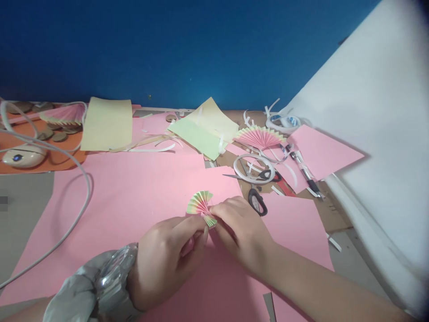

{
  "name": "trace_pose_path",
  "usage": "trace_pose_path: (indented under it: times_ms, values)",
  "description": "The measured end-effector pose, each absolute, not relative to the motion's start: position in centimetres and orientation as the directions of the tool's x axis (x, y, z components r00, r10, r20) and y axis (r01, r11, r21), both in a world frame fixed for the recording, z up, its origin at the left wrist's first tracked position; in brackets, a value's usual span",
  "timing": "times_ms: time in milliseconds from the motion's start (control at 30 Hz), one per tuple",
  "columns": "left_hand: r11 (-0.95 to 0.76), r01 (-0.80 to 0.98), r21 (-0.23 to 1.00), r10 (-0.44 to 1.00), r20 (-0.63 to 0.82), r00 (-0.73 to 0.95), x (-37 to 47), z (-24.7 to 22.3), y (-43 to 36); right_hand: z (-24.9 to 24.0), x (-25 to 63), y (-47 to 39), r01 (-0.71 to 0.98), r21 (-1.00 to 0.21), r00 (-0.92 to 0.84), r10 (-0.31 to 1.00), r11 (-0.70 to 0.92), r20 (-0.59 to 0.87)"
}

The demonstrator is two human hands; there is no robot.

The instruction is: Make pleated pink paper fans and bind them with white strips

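Note:
A small pleated paper fan (200, 203), pink in the middle with yellow-green edges, is pinched between both hands above large pink paper (134, 192). Its upper part is spread, and a narrower pleated end points down between the fingertips. My left hand (170, 255), with a grey watch at the wrist, has its fingers closed on the fan from the left. From the right, my right hand (243, 232) grips the fan near its gathered middle. A larger pink pleated fan (260, 137) lies behind, beside black-handled scissors (257, 202).
Tape rolls (283, 121), a pen (310, 179) and paper strips lie at the back right. Yellow-green sheets (107, 125) rest along the blue wall. A white device (24, 156) and a looping cable (87, 188) are at the left. A white panel stands at the right.

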State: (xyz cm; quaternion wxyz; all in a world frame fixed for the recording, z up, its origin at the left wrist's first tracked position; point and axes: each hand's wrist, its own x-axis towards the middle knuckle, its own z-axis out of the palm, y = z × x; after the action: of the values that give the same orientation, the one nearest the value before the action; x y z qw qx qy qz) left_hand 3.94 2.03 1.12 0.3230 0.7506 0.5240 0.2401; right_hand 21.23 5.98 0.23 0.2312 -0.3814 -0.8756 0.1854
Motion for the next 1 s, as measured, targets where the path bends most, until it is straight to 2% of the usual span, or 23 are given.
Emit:
trace_pose_path:
  times_ms: [267,433,700,1000]
  values:
    - [-0.217,0.608,0.764,0.936,-0.014,0.352,3.86,0.99,2.17,0.27,21.24,5.95,0.595,-0.503,-0.607,0.761,0.627,0.231]
    - [-0.197,0.534,0.822,0.927,-0.020,0.374,3.86,1.14,2.34,0.20,21.18,5.96,0.600,-0.481,-0.607,0.756,0.639,0.247]
    - [-0.152,0.634,0.758,0.954,-0.056,0.295,4.09,1.18,2.46,-0.09,21.03,5.85,0.589,-0.290,-0.677,0.656,0.754,0.333]
    - [-0.164,0.629,0.760,0.953,-0.043,0.300,4.05,1.36,2.47,0.18,20.93,5.82,0.613,-0.329,-0.647,0.695,0.719,0.313]
